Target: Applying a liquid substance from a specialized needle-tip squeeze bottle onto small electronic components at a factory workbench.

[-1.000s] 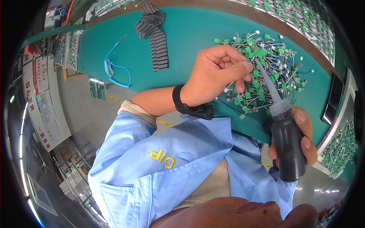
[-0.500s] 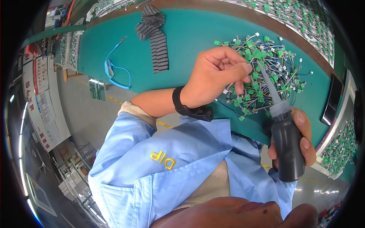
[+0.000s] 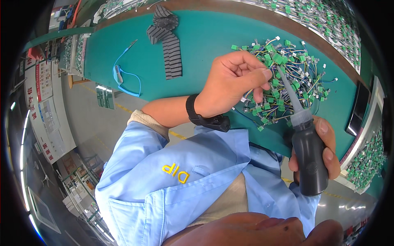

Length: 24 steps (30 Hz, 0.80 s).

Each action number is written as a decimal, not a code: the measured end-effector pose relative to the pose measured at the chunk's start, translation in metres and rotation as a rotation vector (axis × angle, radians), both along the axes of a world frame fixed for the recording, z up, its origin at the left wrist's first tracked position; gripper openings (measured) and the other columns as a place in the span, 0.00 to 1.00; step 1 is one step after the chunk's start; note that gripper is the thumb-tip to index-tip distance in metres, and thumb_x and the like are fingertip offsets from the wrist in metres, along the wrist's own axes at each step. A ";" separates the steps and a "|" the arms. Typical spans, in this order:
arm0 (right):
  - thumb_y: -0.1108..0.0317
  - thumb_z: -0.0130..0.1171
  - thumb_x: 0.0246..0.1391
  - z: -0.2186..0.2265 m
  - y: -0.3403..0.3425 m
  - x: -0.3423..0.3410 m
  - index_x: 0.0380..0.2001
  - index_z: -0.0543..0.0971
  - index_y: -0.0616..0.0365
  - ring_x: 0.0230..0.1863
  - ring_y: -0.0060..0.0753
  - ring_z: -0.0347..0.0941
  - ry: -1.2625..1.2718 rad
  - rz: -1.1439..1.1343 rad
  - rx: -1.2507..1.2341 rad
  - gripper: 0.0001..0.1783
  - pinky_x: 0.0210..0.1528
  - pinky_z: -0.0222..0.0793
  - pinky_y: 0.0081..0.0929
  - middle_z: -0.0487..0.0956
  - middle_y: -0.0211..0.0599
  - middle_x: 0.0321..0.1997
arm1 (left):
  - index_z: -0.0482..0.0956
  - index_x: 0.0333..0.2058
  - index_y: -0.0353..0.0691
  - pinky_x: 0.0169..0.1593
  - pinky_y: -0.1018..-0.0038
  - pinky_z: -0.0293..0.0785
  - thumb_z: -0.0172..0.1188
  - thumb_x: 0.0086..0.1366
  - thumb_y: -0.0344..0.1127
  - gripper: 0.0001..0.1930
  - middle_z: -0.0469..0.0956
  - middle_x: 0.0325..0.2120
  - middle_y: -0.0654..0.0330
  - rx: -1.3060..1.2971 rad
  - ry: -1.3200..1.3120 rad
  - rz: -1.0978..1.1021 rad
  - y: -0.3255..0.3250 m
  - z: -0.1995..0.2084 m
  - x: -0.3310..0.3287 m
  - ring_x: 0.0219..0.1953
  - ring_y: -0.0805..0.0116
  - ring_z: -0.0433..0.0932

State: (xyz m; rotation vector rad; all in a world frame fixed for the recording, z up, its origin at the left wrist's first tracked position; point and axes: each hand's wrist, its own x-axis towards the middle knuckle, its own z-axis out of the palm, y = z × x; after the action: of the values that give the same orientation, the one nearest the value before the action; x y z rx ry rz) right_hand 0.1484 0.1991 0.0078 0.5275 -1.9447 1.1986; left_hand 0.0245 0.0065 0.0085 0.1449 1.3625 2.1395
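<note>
My left hand (image 3: 238, 80) is closed in a pinch, thumb against forefinger, at the left side of a pile of wire leads (image 3: 295, 80). At its fingertips is a wire lead with a green connector (image 3: 279, 58); its wire blends into the pile behind. My right hand (image 3: 327, 143) is wrapped around a black squeeze bottle (image 3: 311, 160), partly hidden behind it. The bottle stands tilted, and its long grey nozzle (image 3: 290, 91) points up and left. The nozzle's tip meets the green connector, just right of my left fingertips. A black watch sits on my left wrist.
On the green table (image 3: 213, 33) lie a striped grey sleeve (image 3: 171, 53) and a blue wrist strap (image 3: 119, 76). A dark flat device (image 3: 359, 107) rests by the right edge. Trays of more wire leads (image 3: 328, 28) line the far side, with another heap (image 3: 367, 162) at right.
The bottle in my right hand has shifted very slightly up and left. My left hand stays in its place, still pinching.
</note>
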 end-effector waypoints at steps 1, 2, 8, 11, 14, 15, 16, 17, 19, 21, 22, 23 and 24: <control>0.58 0.58 0.64 0.001 -0.001 0.000 0.57 0.54 0.58 0.46 0.52 0.79 -0.001 0.001 0.003 0.30 0.43 0.78 0.32 0.72 0.68 0.56 | 0.77 0.35 0.34 0.22 0.79 0.73 0.60 0.66 0.24 0.01 0.81 0.24 0.55 0.003 -0.001 0.001 -0.001 0.000 0.000 0.18 0.74 0.77; 0.56 0.61 0.60 0.003 -0.002 0.000 0.58 0.55 0.56 0.44 0.51 0.79 -0.019 -0.007 -0.006 0.33 0.40 0.79 0.35 0.73 0.65 0.55 | 0.77 0.35 0.34 0.22 0.79 0.73 0.60 0.66 0.24 0.01 0.81 0.24 0.55 0.008 -0.004 0.003 -0.002 0.000 0.000 0.18 0.74 0.77; 0.53 0.68 0.52 0.011 -0.001 0.004 0.61 0.59 0.51 0.40 0.51 0.78 -0.118 -0.037 0.003 0.39 0.34 0.80 0.43 0.74 0.61 0.55 | 0.77 0.36 0.34 0.23 0.78 0.73 0.59 0.67 0.26 0.02 0.81 0.24 0.55 0.003 0.005 -0.012 -0.005 0.003 -0.002 0.18 0.73 0.77; 0.58 0.68 0.53 -0.011 0.001 0.003 0.61 0.59 0.47 0.41 0.54 0.78 0.052 -0.048 -0.102 0.38 0.34 0.81 0.42 0.72 0.63 0.57 | 0.77 0.37 0.33 0.22 0.78 0.73 0.58 0.68 0.27 0.03 0.80 0.24 0.55 0.054 -0.066 -0.056 -0.004 0.005 -0.001 0.18 0.73 0.76; 0.63 0.68 0.52 -0.015 0.004 -0.004 0.61 0.61 0.45 0.43 0.57 0.78 0.093 -0.053 -0.163 0.36 0.35 0.82 0.41 0.70 0.64 0.59 | 0.77 0.37 0.32 0.22 0.77 0.72 0.57 0.69 0.29 0.05 0.79 0.23 0.56 0.131 -0.152 -0.182 -0.002 0.007 -0.001 0.18 0.73 0.75; 0.67 0.68 0.51 -0.013 0.004 -0.007 0.60 0.62 0.45 0.44 0.59 0.78 0.052 -0.043 -0.183 0.35 0.36 0.82 0.41 0.69 0.65 0.59 | 0.77 0.38 0.31 0.22 0.77 0.71 0.56 0.70 0.30 0.06 0.79 0.23 0.56 0.174 -0.198 -0.274 -0.001 0.008 -0.001 0.18 0.73 0.74; 0.70 0.68 0.51 -0.011 0.002 -0.012 0.59 0.63 0.45 0.44 0.60 0.77 0.013 -0.029 -0.212 0.35 0.36 0.83 0.40 0.69 0.65 0.60 | 0.77 0.38 0.31 0.22 0.77 0.71 0.56 0.70 0.30 0.07 0.78 0.23 0.57 0.209 -0.242 -0.362 -0.001 0.008 -0.001 0.18 0.74 0.74; 0.73 0.68 0.50 -0.008 0.000 -0.017 0.58 0.65 0.44 0.45 0.62 0.77 -0.026 -0.018 -0.240 0.34 0.37 0.83 0.40 0.68 0.66 0.60 | 0.77 0.38 0.31 0.22 0.77 0.71 0.56 0.70 0.30 0.07 0.78 0.23 0.57 0.208 -0.245 -0.369 -0.002 0.008 0.001 0.18 0.74 0.74; 0.79 0.68 0.48 -0.004 -0.002 -0.027 0.56 0.67 0.44 0.47 0.65 0.77 -0.101 0.018 -0.295 0.34 0.38 0.84 0.38 0.67 0.67 0.61 | 0.77 0.39 0.29 0.22 0.78 0.69 0.55 0.71 0.31 0.08 0.77 0.22 0.57 0.204 -0.263 -0.546 -0.005 0.007 0.000 0.17 0.74 0.72; 0.83 0.68 0.47 -0.004 -0.001 -0.031 0.56 0.69 0.43 0.48 0.66 0.77 -0.138 0.033 -0.322 0.34 0.38 0.84 0.38 0.66 0.67 0.62 | 0.77 0.39 0.29 0.21 0.78 0.69 0.55 0.71 0.31 0.09 0.76 0.21 0.58 0.202 -0.271 -0.636 -0.005 0.006 0.000 0.17 0.74 0.72; 0.81 0.67 0.49 -0.005 0.002 -0.031 0.56 0.66 0.45 0.47 0.63 0.78 -0.140 0.014 -0.267 0.33 0.36 0.84 0.37 0.65 0.67 0.63 | 0.78 0.40 0.29 0.24 0.78 0.71 0.56 0.71 0.32 0.09 0.78 0.23 0.58 0.180 -0.262 -0.643 -0.005 0.005 -0.001 0.19 0.73 0.74; 0.80 0.66 0.51 -0.006 0.004 -0.031 0.55 0.64 0.46 0.46 0.59 0.79 -0.143 -0.005 -0.211 0.32 0.34 0.83 0.37 0.63 0.67 0.64 | 0.78 0.40 0.30 0.26 0.78 0.73 0.57 0.70 0.32 0.09 0.79 0.25 0.58 0.157 -0.253 -0.650 -0.005 0.004 -0.002 0.22 0.73 0.77; 0.79 0.65 0.53 -0.006 0.005 -0.032 0.55 0.62 0.48 0.45 0.55 0.80 -0.146 -0.024 -0.156 0.31 0.32 0.83 0.36 0.61 0.67 0.65 | 0.79 0.40 0.31 0.29 0.79 0.75 0.57 0.70 0.33 0.09 0.81 0.28 0.59 0.135 -0.244 -0.656 -0.005 0.003 -0.002 0.25 0.72 0.80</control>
State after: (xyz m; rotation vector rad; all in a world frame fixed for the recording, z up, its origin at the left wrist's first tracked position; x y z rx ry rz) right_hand 0.1166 0.2044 0.0014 0.3427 -1.9519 1.3930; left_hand 0.0221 0.0018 0.0116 0.3232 0.8695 1.6248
